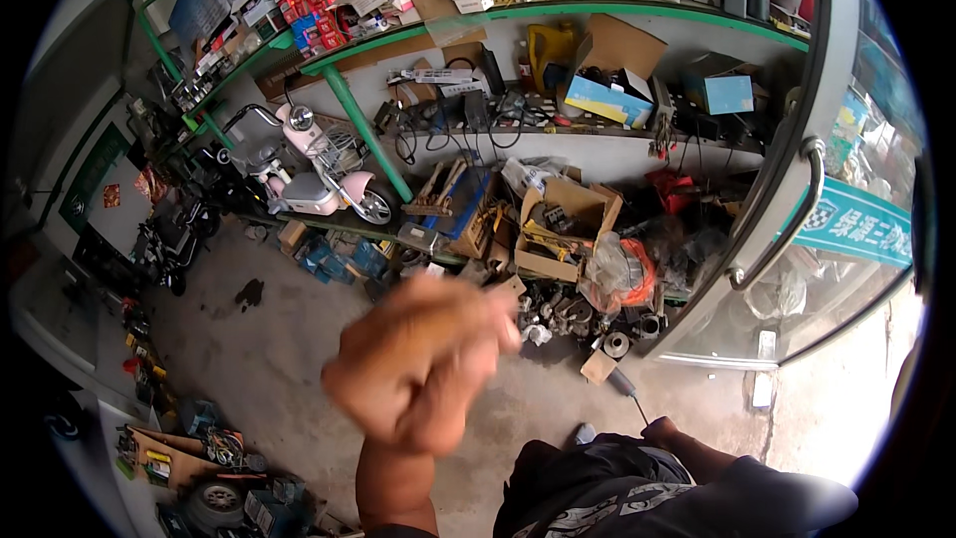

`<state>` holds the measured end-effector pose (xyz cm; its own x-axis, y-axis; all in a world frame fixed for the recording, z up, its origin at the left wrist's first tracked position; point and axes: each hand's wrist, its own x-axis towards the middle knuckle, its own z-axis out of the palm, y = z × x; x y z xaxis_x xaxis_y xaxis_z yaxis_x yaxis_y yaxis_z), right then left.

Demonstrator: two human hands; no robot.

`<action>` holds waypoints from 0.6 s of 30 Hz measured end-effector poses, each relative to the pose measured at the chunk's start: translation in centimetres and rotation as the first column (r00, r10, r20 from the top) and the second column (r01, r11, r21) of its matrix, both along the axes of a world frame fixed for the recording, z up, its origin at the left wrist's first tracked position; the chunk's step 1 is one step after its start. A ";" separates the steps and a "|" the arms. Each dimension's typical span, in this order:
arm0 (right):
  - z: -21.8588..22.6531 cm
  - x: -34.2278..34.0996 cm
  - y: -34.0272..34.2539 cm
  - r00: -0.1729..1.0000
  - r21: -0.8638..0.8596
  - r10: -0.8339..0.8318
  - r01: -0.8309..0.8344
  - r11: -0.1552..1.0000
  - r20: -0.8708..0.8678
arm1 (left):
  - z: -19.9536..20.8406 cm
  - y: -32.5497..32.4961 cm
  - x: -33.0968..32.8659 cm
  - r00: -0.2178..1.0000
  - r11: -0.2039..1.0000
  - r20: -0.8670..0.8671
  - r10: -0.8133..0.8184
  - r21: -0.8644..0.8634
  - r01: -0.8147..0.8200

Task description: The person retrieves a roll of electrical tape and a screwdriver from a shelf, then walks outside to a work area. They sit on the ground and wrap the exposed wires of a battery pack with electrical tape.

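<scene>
My left hand (pixel 423 359) is raised in the middle of the head view, blurred by motion. Its fingers are curled closed, and whatever they hold, if anything, is hidden. Lower right, close to my dark clothing (pixel 607 498), my right hand (pixel 659 429) grips a thin-shafted tool (pixel 621 382) with a thick dark cylindrical end. The shaft runs from my fingers up to that end, which points away from me; its exact kind is unclear. Just beyond its end, a square tan piece (pixel 598 367) and a round metal part (pixel 616 344) lie on the floor.
Green-edged shelves (pixel 558 8) along the wall carry boxes, cables and tools. Below stands an open cardboard box (pixel 568 224) beside metal parts (pixel 558 314). A pink scooter (pixel 309 189) stands at left, a glass door (pixel 797 269) at right. More clutter and a wheel (pixel 216 504) lie lower left.
</scene>
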<state>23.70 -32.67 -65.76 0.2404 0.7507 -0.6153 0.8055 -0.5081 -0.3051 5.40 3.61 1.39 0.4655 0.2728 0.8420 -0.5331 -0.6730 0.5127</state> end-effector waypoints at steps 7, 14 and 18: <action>3.1 2.3 3.1 1.000 -0.088 -0.026 0.025 0.996 -0.011 | 0.6 10.2 8.1 0.991 0.982 -0.086 0.098 -0.153 -0.110; 3.2 2.7 4.9 0.856 -0.164 -0.499 0.477 0.863 -0.138 | 5.8 22.3 19.1 0.965 0.970 -0.126 0.232 -0.041 -0.239; 2.9 3.2 5.1 0.717 -0.017 -0.671 0.681 0.732 -0.186 | 9.4 30.9 27.9 0.967 0.966 -0.041 0.251 0.069 -0.248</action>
